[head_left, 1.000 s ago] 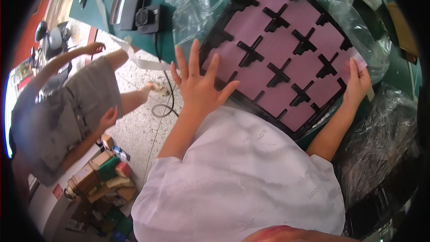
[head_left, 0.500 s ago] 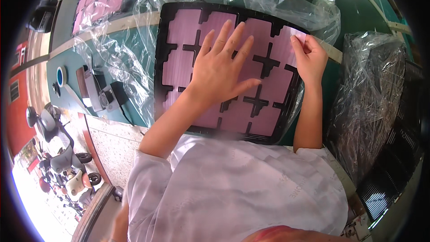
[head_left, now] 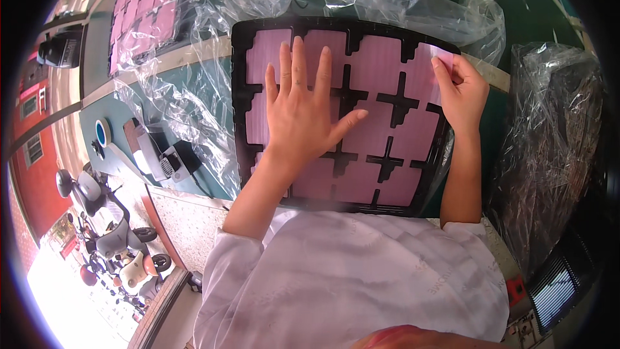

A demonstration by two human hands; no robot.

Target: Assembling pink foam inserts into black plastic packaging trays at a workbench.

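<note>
A black tray (head_left: 240, 123) lies in front of me, its compartments filled with flat pink sheets (head_left: 378, 58). My left hand (head_left: 300, 113) rests over the tray's left part with its fingers spread, over or on the sheets; whether the palm presses down is hidden. At the far right corner, my right hand (head_left: 462, 94) pinches the edge of a pink sheet (head_left: 426, 71) between thumb and fingers. That sheet's corner looks lifted and catches the light. Clear plastic film (head_left: 206, 100) spreads around the tray's left and far sides.
A second tray of pink sheets (head_left: 145, 10) stands at the far left. Left of me on the green table (head_left: 90, 100) are a roll of tape (head_left: 103, 132) and a grey-black device (head_left: 169, 163). At right sits a plastic-wrapped stack (head_left: 549, 148). Parked scooters (head_left: 123, 239) show at lower left.
My left hand has slid leftward across the tray, fingers still spread. My right hand keeps its pinch on the sheet's corner. The whole view has shifted slightly.
</note>
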